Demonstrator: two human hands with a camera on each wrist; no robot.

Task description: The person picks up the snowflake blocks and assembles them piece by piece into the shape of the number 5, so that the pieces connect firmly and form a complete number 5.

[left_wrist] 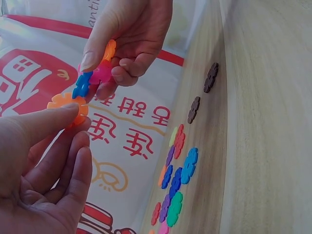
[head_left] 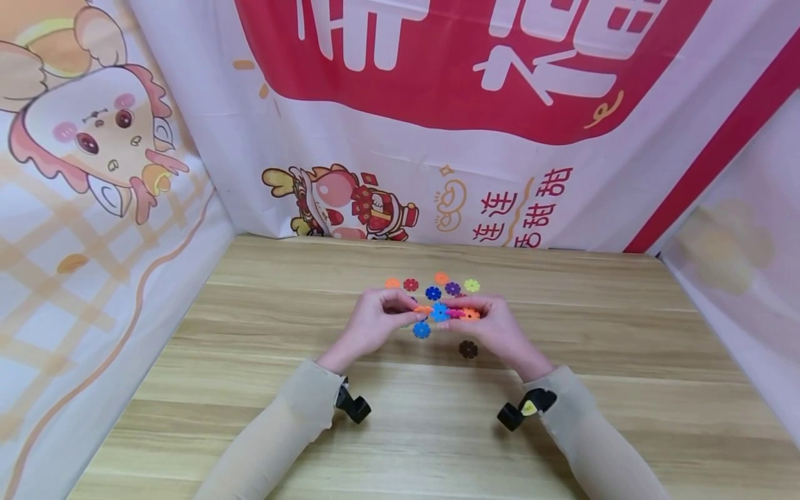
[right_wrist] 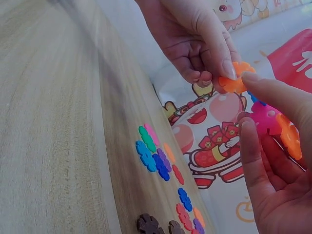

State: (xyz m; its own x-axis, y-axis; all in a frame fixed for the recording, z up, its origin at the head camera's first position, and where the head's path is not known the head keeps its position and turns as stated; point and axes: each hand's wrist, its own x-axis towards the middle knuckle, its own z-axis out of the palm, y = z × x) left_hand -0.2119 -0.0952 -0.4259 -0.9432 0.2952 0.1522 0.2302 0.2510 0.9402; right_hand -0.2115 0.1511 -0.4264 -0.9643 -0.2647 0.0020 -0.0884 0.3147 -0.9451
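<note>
My left hand [head_left: 369,323] pinches an orange flower-shaped plastic disc [left_wrist: 61,101] between thumb and fingers. The right hand [head_left: 496,330] holds a short chain of such notched discs: a blue disc [head_left: 440,312], a pink disc [right_wrist: 266,117] and another orange disc [right_wrist: 291,137] at the outer end. In the left wrist view, the left hand's orange disc meets the edge of the blue one. Both hands are close together above the loose discs, and the right fingers partly cover the pink disc.
Several loose flower discs lie on the wooden table [head_left: 412,430] under and beyond the hands, among them a light blue disc [head_left: 421,329], a dark blue disc [head_left: 433,293] and a brown disc [head_left: 468,349]. Printed cloth [head_left: 350,139] walls the back and both sides.
</note>
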